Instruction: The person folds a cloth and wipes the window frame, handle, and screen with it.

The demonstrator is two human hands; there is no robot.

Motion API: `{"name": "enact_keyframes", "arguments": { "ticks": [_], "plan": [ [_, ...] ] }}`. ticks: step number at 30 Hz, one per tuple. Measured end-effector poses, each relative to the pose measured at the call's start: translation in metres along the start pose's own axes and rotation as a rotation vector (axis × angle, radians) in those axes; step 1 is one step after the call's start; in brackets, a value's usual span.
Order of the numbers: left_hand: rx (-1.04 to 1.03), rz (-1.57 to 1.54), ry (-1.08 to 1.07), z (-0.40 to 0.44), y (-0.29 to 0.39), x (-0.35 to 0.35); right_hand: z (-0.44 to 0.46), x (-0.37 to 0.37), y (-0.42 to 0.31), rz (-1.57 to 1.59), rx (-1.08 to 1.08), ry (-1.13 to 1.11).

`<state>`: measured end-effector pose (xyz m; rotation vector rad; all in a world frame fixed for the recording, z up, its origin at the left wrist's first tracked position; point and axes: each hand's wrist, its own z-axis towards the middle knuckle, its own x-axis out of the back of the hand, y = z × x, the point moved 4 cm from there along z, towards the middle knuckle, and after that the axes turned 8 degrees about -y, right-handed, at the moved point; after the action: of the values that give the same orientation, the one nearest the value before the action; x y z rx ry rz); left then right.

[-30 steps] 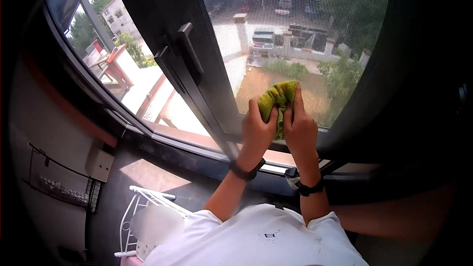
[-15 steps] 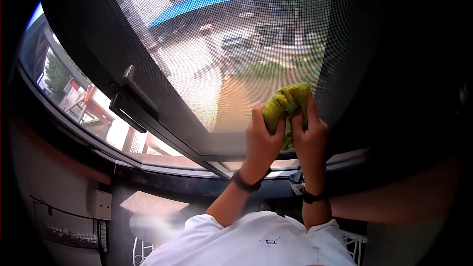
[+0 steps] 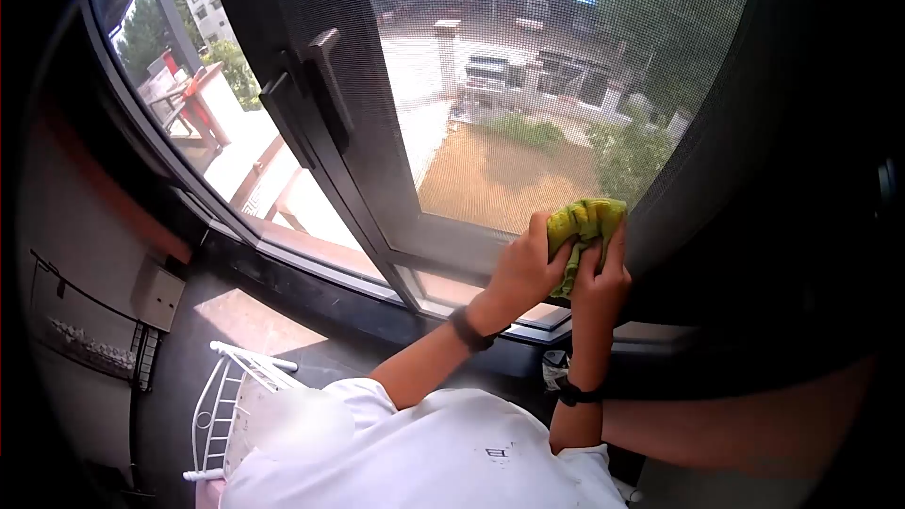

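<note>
Between my two hands is a bunched yellow-green cloth (image 3: pixel 586 222), folded and creased, with a loose end hanging below. My left hand (image 3: pixel 526 267) grips its left side, thumb pressed into the folds. On the other side, my right hand (image 3: pixel 601 273) pinches it with thumb and fingers. Both hands are close together in front of the lower part of a mesh window screen (image 3: pixel 509 165) in a dark frame. Whether the cloth touches the mesh I cannot tell. Each wrist wears a dark band.
A dark window handle (image 3: pixel 325 85) sits on the frame to the left, beside a second glass pane (image 3: pixel 226 85). Below is a dark sill (image 3: pixel 330 306). A white metal-railed piece of furniture (image 3: pixel 222 410) stands at lower left, near a pale wall box (image 3: pixel 157 297).
The view has turned, so the window sits more upright and further right. My hands and the cloth appear lower and slightly to the right, still gripping it together.
</note>
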<state>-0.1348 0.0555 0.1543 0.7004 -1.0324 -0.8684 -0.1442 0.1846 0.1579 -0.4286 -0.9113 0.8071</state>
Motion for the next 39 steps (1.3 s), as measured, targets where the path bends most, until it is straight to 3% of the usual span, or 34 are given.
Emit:
{"name": "enact_keyframes", "arguments": {
  "ticks": [3, 7, 11, 23, 27, 29, 31, 33, 35, 39],
  "plan": [
    [-0.101, -0.035, 0.117, -0.003, 0.013, 0.022, 0.008, 0.006, -0.036, 0.094, 0.201, 0.071],
    [-0.124, -0.014, 0.289, 0.011, 0.024, 0.066, 0.039, -0.002, -0.076, 0.032, 0.267, -0.052],
    [-0.164, -0.029, 0.283, 0.025, 0.012, 0.079, 0.051, -0.017, -0.083, -0.02, 0.252, -0.013],
    [0.089, 0.113, 0.07, 0.001, -0.036, 0.022, 0.002, -0.035, -0.023, -0.206, 0.119, -0.09],
    [0.129, -0.018, 0.001, -0.014, -0.06, 0.011, -0.019, -0.043, -0.01, -0.169, 0.042, -0.173],
    [0.102, -0.017, 0.04, -0.023, -0.057, 0.019, -0.023, -0.046, -0.014, 0.003, 0.23, -0.087],
    [0.103, -0.159, 0.152, -0.033, -0.055, 0.035, -0.023, -0.05, -0.032, 0.037, 0.264, -0.085],
    [0.148, -0.107, 0.199, -0.041, -0.061, 0.058, -0.021, -0.063, -0.055, 0.118, 0.292, -0.18],
    [-0.007, -0.084, 0.429, -0.047, -0.058, 0.092, -0.014, -0.081, -0.08, 0.155, 0.366, -0.193],
    [0.145, -0.08, 0.522, -0.06, -0.077, 0.139, -0.012, -0.117, -0.124, 0.169, 0.417, -0.392]
  ]
}}
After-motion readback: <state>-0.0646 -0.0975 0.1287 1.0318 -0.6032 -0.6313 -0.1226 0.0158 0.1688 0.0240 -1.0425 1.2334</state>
